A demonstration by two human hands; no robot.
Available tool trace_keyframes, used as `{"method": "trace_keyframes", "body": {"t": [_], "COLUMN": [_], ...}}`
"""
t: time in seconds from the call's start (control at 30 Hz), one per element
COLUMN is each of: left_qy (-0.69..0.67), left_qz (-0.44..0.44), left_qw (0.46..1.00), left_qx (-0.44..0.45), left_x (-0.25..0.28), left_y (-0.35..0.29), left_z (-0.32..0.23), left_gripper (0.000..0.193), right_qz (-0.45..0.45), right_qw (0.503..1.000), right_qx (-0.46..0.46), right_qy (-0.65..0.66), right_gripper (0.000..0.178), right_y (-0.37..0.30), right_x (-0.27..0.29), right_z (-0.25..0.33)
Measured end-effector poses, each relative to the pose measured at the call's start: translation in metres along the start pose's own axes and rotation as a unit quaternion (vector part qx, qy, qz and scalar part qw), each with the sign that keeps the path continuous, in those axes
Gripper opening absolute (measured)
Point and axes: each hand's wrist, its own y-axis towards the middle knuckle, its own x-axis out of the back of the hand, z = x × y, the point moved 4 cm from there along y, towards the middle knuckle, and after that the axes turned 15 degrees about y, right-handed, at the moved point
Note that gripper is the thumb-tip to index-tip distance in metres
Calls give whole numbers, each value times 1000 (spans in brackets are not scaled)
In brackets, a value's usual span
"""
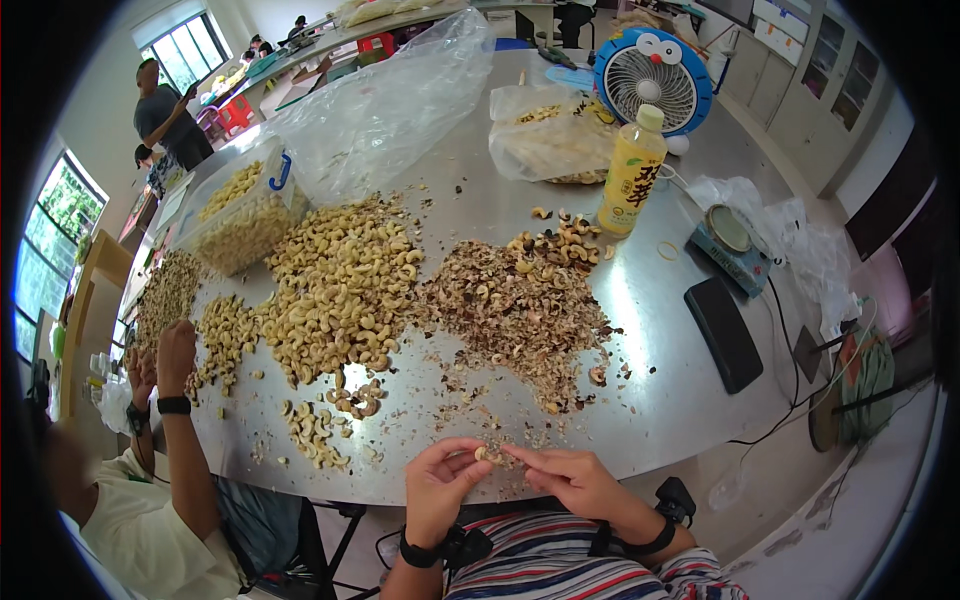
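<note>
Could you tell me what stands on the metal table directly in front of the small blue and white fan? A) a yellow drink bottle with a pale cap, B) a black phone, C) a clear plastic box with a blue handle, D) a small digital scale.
A: the yellow drink bottle stands upright just in front of the fan, while the phone, box and scale lie elsewhere on the table.

cashew pile [340, 285] centre-left on tabletop [660, 380] | husk heap [520, 310] right of it | bottle [632, 172] upper right | phone [724, 333] far right

Pale cream cashews [340, 280], brown husks [520, 310], yellow bottle [632, 172] (white-capped), blue-and-white fan [652, 82]
</note>
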Motion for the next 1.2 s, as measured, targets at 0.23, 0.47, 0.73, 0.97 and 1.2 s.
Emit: {"method": "trace_keyframes", "body": {"t": [0.23,0.47,0.73,0.97,1.2], "left_qy": [-47,-10,-34,-16,-1], "left_qz": [21,64,62,78,74], "left_qw": [999,997,996,996,996], "left_qx": [7,50,53,51,55], "left_x": [-6,-10,-13,-12,-11], "left_y": [2,1,0,0,0], "left_z": [-1,-1,-7,-7,-5], "left_gripper": [30,32,37,37,36], "right_qz": [-12,-15,-23,-5,-6], "right_qw": [1000,996,996,997,997], "right_qx": [2,70,47,40,30], "right_qy": [-12,-54,-71,-65,-72], "right_gripper": [42,41,45,46,48], "right_y": [2,2,3,2,2], "right_x": [0,1,3,3,3], "right_z": [7,2,5,1,2]}}
